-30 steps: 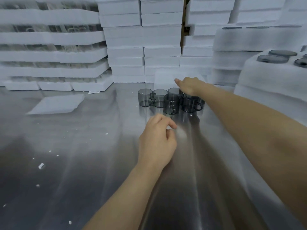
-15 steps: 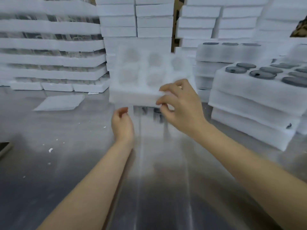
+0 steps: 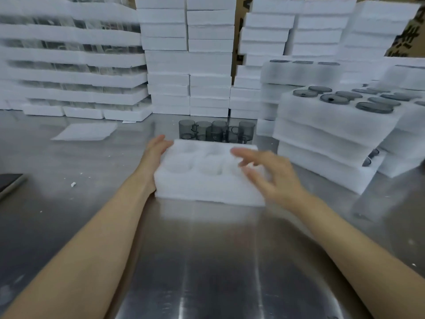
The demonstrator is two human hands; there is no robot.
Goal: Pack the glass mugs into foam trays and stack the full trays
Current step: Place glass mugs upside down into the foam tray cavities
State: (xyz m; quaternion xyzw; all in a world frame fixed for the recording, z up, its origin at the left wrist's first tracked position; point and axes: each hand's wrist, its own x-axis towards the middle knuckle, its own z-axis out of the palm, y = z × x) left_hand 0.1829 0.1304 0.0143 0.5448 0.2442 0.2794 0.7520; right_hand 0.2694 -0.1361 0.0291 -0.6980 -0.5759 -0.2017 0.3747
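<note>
An empty white foam tray (image 3: 207,187) with round pockets lies flat on the steel table (image 3: 218,261) in front of me. My left hand (image 3: 154,155) rests against the tray's left edge with straight fingers. My right hand (image 3: 269,173) hovers just above the tray's right end, fingers spread and loose, holding nothing; it is blurred. Behind the tray stands a cluster of several smoky grey glass mugs (image 3: 216,132).
A stack of full trays (image 3: 331,139) with mugs in them sits at the right. Tall piles of foam trays (image 3: 188,65) line the back. A loose foam sheet (image 3: 85,132) lies at the left, a dark flat object (image 3: 10,183) at the left edge.
The foam tray, held up tilted in both hands half a second ago, now lies flat on the table. My right hand has let go of it and lifted off.
</note>
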